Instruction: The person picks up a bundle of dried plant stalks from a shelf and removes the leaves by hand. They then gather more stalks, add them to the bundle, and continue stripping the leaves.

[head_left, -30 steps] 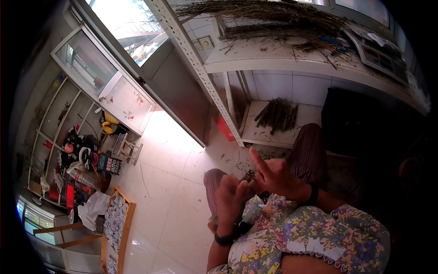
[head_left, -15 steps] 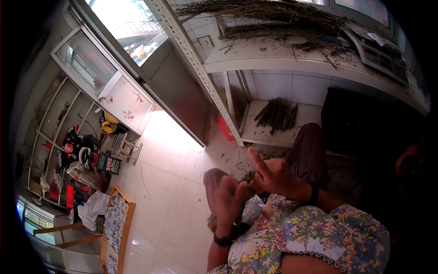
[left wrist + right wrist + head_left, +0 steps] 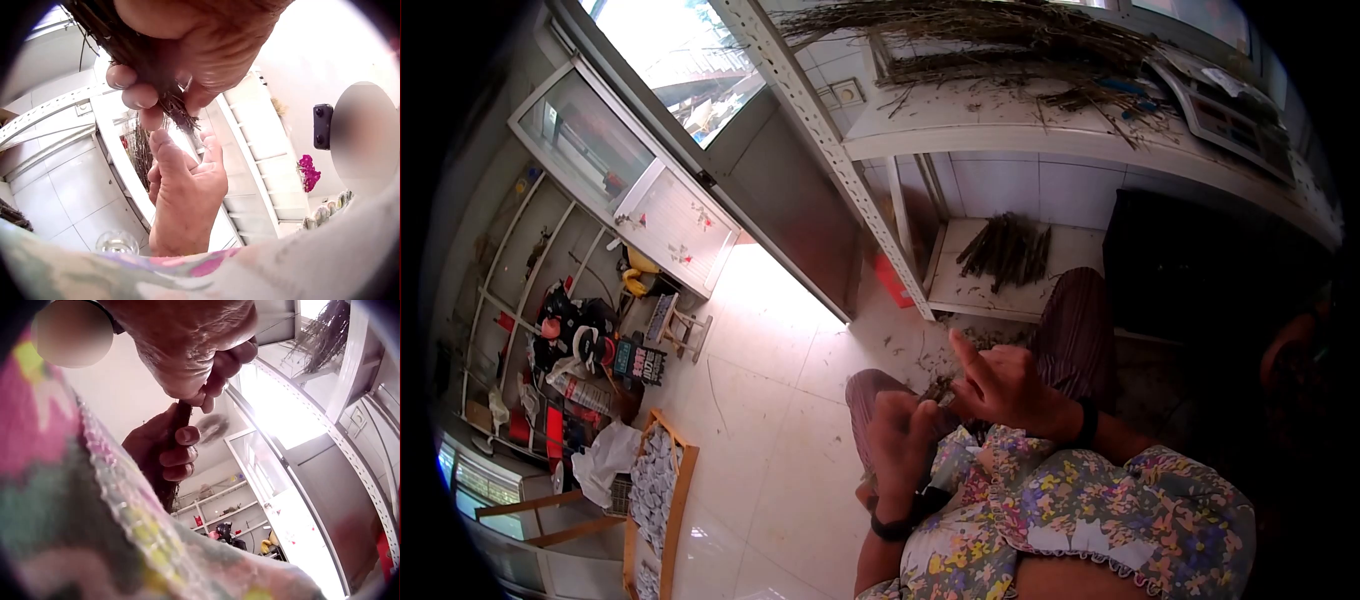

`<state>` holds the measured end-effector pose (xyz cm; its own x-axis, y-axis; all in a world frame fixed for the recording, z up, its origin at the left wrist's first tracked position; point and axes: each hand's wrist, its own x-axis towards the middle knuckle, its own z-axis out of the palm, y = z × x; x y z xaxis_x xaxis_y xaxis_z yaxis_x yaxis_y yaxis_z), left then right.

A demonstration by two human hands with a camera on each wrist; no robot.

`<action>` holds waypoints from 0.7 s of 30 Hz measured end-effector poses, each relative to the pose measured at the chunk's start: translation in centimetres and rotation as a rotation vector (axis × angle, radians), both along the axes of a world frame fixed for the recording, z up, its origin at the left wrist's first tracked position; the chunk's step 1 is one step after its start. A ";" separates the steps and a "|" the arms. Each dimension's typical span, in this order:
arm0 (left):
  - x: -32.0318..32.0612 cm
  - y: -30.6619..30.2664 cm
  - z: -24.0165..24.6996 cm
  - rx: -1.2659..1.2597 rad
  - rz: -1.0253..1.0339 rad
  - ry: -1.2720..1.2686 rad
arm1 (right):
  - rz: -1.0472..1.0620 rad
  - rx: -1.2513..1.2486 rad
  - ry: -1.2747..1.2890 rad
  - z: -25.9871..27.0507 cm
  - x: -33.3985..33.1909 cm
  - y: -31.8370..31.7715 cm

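My left hand [image 3: 900, 435] grips a bundle of dried stems [image 3: 112, 37], its fingers wrapped round the dark stalks. The frayed tip of the bundle pokes out past the thumb in the left wrist view. My right hand [image 3: 1010, 390] meets it at this end, over my lap, with the index finger raised and the other fingers curled in. In the right wrist view the curled right fingertips are right at the end of the stalks, which stand upright out of the left fist. The right palm hides part of that contact.
Long dried stems [image 3: 1000, 40] lie on the shelf ahead, beside a scale [image 3: 1230, 125]. Below, cut stem bundles [image 3: 1008, 252] rest on a low shelf next to a black box [image 3: 1170, 265]. Plant scraps litter the floor. A wooden-framed tray [image 3: 685, 480] of grey pieces stands left.
The right hand's raised index finger has dipped slightly. Both hands otherwise keep their place round the bundle's end.
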<state>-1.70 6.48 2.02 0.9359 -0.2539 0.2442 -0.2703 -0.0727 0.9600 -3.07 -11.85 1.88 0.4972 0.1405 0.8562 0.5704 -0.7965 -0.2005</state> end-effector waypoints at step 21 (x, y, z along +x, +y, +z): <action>-0.2 -0.4 1.4 -0.195 -0.152 0.102 | -0.020 0.065 0.178 -0.3 -0.2 0.1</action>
